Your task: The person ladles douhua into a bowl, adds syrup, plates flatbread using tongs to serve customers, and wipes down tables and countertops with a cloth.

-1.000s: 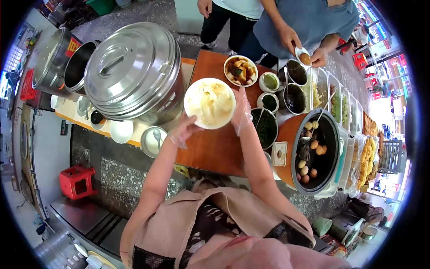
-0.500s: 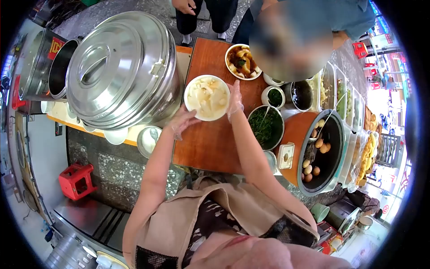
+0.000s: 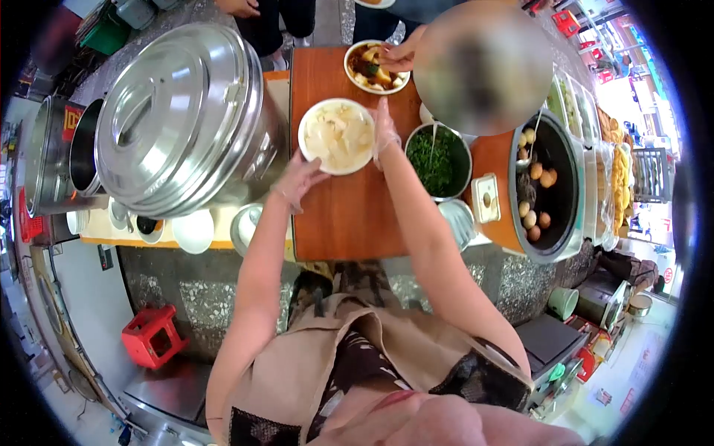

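Between my two hands is a white bowl (image 3: 336,137) of pale soft curd, like tofu pudding, above the wooden board. My left hand (image 3: 300,177), in a clear plastic glove, grips the bowl's lower left rim. On the other side, my gloved right hand (image 3: 384,134) presses against the right wall with its fingers pointing away from me. Beyond it stands a second white bowl (image 3: 377,86) with curd in brown sauce and a dark green topping. Another person's hand (image 3: 402,53) reaches over that bowl's right rim.
A big lidded steel pot (image 3: 175,119) stands left of the board (image 3: 349,223). To the right are a pot of chopped greens (image 3: 439,160) and a cooker (image 3: 487,160) with eggs. White bowls (image 3: 193,231) sit at left, above a red stool (image 3: 154,336). People stand across the board.
The view has shifted, so the board's near edge sits higher. Another person's hand now shows at the sauced bowl. My hands still hold the white bowl.
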